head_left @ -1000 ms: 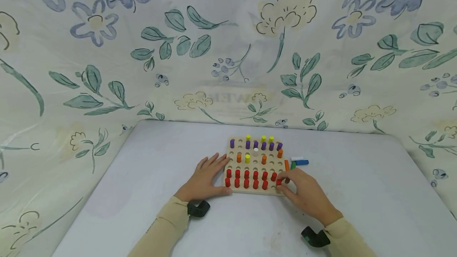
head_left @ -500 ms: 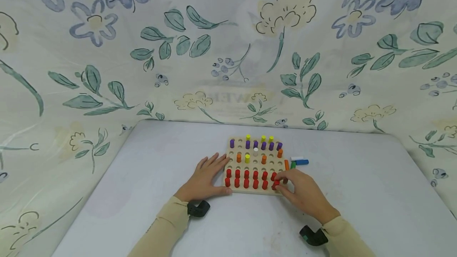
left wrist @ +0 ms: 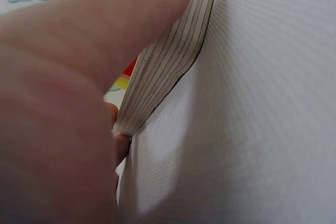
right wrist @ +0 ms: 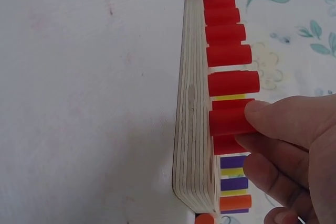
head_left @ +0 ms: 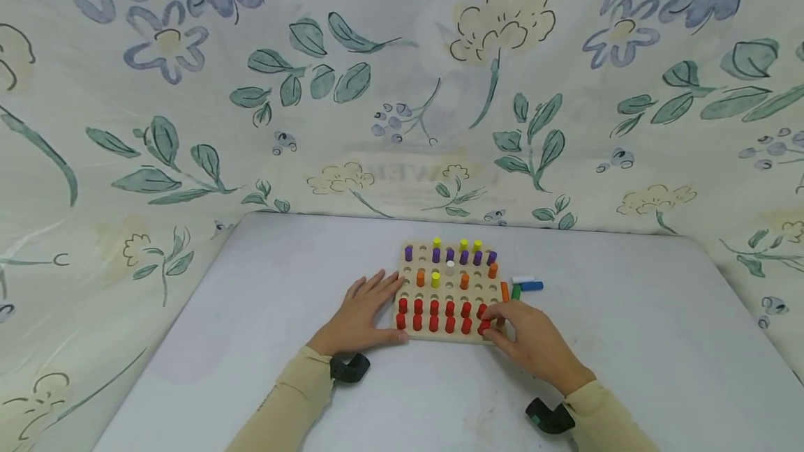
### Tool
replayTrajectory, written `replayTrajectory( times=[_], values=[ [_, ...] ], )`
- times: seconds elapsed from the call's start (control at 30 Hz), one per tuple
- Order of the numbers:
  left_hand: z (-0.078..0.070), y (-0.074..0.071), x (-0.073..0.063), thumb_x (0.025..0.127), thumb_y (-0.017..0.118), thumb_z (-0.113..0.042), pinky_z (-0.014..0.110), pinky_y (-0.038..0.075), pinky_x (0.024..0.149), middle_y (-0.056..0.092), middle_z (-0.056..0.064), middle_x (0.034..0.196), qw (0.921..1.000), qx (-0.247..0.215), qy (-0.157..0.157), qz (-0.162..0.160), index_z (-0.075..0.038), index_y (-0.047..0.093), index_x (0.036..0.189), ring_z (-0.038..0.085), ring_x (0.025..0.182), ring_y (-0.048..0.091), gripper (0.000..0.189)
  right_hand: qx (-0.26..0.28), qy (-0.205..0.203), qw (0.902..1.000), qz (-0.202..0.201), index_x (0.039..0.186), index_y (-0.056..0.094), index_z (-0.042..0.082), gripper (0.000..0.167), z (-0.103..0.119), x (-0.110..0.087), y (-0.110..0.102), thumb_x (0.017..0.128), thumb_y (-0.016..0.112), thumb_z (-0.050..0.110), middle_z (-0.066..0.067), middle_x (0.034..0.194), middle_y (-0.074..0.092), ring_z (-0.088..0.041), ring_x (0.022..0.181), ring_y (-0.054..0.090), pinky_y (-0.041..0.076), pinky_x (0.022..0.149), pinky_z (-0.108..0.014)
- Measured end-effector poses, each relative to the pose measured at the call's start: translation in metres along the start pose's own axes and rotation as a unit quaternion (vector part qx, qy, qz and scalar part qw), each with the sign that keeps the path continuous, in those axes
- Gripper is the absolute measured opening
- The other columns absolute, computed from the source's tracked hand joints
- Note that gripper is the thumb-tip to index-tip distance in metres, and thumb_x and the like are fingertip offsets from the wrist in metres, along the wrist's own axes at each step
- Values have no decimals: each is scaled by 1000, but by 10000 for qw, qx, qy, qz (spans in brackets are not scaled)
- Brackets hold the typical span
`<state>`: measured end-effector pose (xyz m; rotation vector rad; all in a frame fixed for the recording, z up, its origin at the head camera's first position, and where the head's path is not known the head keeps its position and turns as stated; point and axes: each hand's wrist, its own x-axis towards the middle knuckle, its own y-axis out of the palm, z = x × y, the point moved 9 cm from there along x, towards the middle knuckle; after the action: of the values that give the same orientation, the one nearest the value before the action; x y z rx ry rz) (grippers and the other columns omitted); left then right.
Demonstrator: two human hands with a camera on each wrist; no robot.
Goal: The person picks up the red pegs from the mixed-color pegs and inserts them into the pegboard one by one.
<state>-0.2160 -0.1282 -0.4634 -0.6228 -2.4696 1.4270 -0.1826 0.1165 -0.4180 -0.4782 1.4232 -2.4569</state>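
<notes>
A wooden peg board (head_left: 433,338) lies on the white table, with rows of coloured pegs standing in its holes. Thumb and index finger of my right hand (head_left: 534,344) pinch a red peg (right wrist: 228,123) at the front row's right part; its lower end is at the board's surface. Two rows of red pegs (head_left: 433,324) fill most of the near side. Behind them stand orange pegs (head_left: 465,282), a yellow peg (head_left: 435,280), a white peg (head_left: 449,268) and purple pegs (head_left: 450,255). My left hand (head_left: 354,317) rests spread at the board's left edge, thumb at the front corner.
Right of the board lie a loose blue peg (head_left: 532,286), a white one, a green peg (head_left: 516,292) and an orange peg (head_left: 504,290). A flowered cloth (head_left: 402,89) hangs behind the table (head_left: 283,257). Both wrists carry black devices.
My right hand has moved slightly left with the red peg, from beside the front row's end hole to over it, and the peg has come upright and lower. The left hand stays still.
</notes>
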Motion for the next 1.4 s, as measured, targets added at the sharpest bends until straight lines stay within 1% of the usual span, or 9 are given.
replayTrajectory(
  times=[0.23,0.63,0.77,0.97,1.13,1.4],
  values=[
    [0,1,1,81,70,-65,55,3,123,26,4,165,10000,21,-5,21,-16,30,160,29,154,10,101,35,32,10000,24,103,71,16,22,0,1,0,84,82,15,10,93,65,-7,84,56,57,80,-31],
    [-2,-1,1,82,70,-65,55,3,123,27,4,165,10000,-2,6,21,-15,31,159,30,154,11,100,102,183,9998,50,104,71,16,23,-3,1,2,84,83,14,9,95,65,-7,84,56,57,81,-31],
    [-1,-1,1,81,70,-65,55,4,123,27,4,165,10000,10,21,7,-15,32,159,30,154,12,100,91,172,9998,27,104,71,17,23,-3,1,3,84,83,14,10,94,65,-7,84,56,57,80,-31],
    [0,-1,-1,81,71,-64,55,4,123,27,4,165,10000,-7,10,18,-16,31,159,30,154,12,100,89,165,9998,56,106,71,16,24,-4,1,5,85,82,15,10,95,66,-7,85,57,57,81,-31],
    [0,-1,-1,81,71,-63,55,4,123,27,5,165,10000,-17,15,24,-15,32,159,30,154,12,100,99,180,9997,97,108,71,15,25,-5,0,5,86,81,15,11,94,65,-7,85,57,56,79,-31],
    [-3,-3,-2,81,71,-63,56,4,123,28,5,165,10000,-81,22,9,-15,32,159,30,154,12,100,68,301,9994,158,110,71,16,27,-6,-1,3,85,82,16,10,94,65,-7,85,56,56,79,-31]
  ],
)
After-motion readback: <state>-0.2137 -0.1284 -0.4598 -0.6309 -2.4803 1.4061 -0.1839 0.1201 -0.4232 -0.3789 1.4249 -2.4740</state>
